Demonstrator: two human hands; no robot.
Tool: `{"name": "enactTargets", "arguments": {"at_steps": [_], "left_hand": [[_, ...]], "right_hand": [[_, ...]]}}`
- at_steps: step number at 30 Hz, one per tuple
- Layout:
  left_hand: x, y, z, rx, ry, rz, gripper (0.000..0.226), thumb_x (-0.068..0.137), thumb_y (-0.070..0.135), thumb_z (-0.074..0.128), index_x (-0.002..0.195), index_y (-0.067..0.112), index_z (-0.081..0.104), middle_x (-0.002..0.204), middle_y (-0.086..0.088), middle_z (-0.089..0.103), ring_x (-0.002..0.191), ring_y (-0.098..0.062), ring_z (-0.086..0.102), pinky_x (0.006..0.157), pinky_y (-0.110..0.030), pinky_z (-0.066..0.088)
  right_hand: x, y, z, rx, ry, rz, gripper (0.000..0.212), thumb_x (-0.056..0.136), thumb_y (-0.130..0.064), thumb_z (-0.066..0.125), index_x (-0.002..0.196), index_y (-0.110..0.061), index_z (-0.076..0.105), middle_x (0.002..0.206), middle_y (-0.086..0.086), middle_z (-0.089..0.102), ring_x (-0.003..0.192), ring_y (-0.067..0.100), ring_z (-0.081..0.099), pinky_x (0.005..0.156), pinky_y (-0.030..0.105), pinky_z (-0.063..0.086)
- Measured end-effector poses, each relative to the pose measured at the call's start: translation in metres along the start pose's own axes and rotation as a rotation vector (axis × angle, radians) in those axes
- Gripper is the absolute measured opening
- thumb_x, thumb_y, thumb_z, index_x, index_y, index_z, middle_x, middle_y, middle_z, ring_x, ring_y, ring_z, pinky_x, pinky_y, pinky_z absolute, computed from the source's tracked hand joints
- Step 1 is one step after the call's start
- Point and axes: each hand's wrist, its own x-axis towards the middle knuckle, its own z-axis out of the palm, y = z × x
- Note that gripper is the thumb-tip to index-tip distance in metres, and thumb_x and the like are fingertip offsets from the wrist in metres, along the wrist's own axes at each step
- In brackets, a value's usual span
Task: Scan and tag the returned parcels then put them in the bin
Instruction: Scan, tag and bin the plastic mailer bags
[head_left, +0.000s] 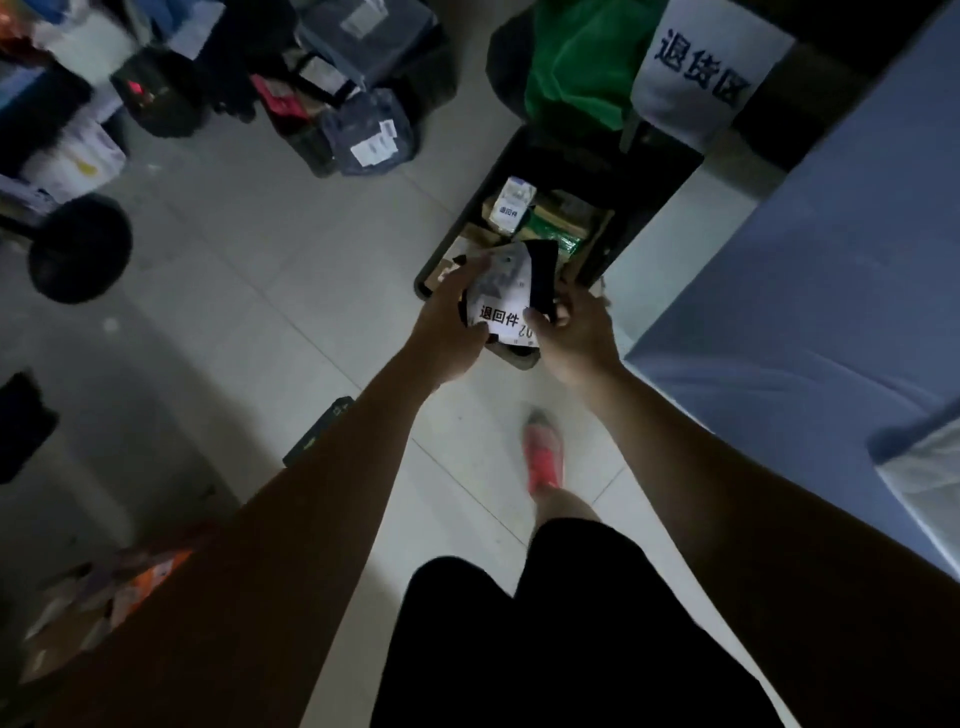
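A dark soft parcel (511, 293) with a white return tag printed in black characters is held over the near end of the black bin (649, 176) on the floor. My left hand (449, 332) grips the parcel's left side, thumb on the tag. My right hand (574, 332) holds its right edge, fingers curled round it. Inside the bin lie several parcels, one a small box with the same kind of white tag (509, 208), beside a green packet (553, 234).
A blue-covered table (810, 291) stands right of the bin. A white sign with blue characters (701, 67) and a green cloth (576, 57) sit behind it. Piled parcels (363, 130) fill the far left; a black round base (78, 249) stands at left. My red shoe (545, 452) is on the tiles.
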Motion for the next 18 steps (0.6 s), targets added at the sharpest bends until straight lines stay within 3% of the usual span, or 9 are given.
{"name": "enactTargets", "arguments": {"at_steps": [5,8,11,13,15,18], "left_hand": [[0.135,-0.042,0.004,0.151,-0.143,0.057,0.065,0.091,-0.003,0.057,0.148,0.025,0.043,0.143,-0.005,0.053,0.119,-0.019,0.056,0.069,0.002,0.043],[0.201,-0.083,0.019,0.208,-0.204,0.059,0.063,0.093,-0.003,0.058,0.147,0.026,0.047,0.138,0.001,0.055,0.113,-0.015,0.058,0.071,0.000,0.043],[0.257,-0.135,0.040,0.286,-0.275,0.106,0.054,0.093,-0.003,0.060,0.141,0.020,0.053,0.133,0.002,0.059,0.107,-0.014,0.061,0.071,-0.002,0.042],[0.292,-0.172,0.052,0.333,-0.326,0.149,0.049,0.091,-0.001,0.065,0.136,0.016,0.056,0.132,-0.001,0.060,0.114,-0.014,0.059,0.077,0.001,0.040],[0.324,-0.207,0.061,0.395,-0.372,0.175,0.048,0.092,0.002,0.067,0.137,0.015,0.055,0.133,-0.006,0.060,0.119,-0.016,0.058,0.086,-0.005,0.043],[0.355,-0.251,0.070,0.483,-0.382,0.159,0.052,0.095,0.002,0.063,0.143,0.018,0.051,0.134,-0.007,0.061,0.118,-0.021,0.062,0.083,-0.022,0.054]], "right_hand": [[0.110,0.026,0.052,-0.052,0.129,0.158,0.033,0.091,-0.023,0.072,0.120,-0.010,0.064,0.115,0.007,0.072,0.103,0.026,0.069,0.086,0.037,0.056],[0.166,0.055,0.083,-0.106,0.138,0.248,0.032,0.091,-0.019,0.072,0.121,-0.010,0.063,0.116,0.009,0.071,0.106,0.027,0.067,0.088,0.038,0.057],[0.215,0.094,0.119,-0.177,0.167,0.327,0.025,0.092,-0.015,0.068,0.116,-0.009,0.066,0.109,0.011,0.072,0.101,0.029,0.069,0.073,0.031,0.055],[0.242,0.122,0.149,-0.174,0.198,0.366,0.024,0.092,-0.012,0.066,0.116,-0.009,0.067,0.108,0.012,0.073,0.098,0.030,0.069,0.058,0.016,0.044],[0.266,0.148,0.180,-0.154,0.217,0.395,0.027,0.094,-0.013,0.066,0.120,-0.010,0.066,0.112,0.010,0.073,0.098,0.027,0.071,0.047,0.005,0.033],[0.290,0.178,0.217,-0.148,0.207,0.429,0.021,0.094,-0.017,0.069,0.114,-0.013,0.068,0.110,0.005,0.075,0.096,0.022,0.072,0.050,0.006,0.032]]}}
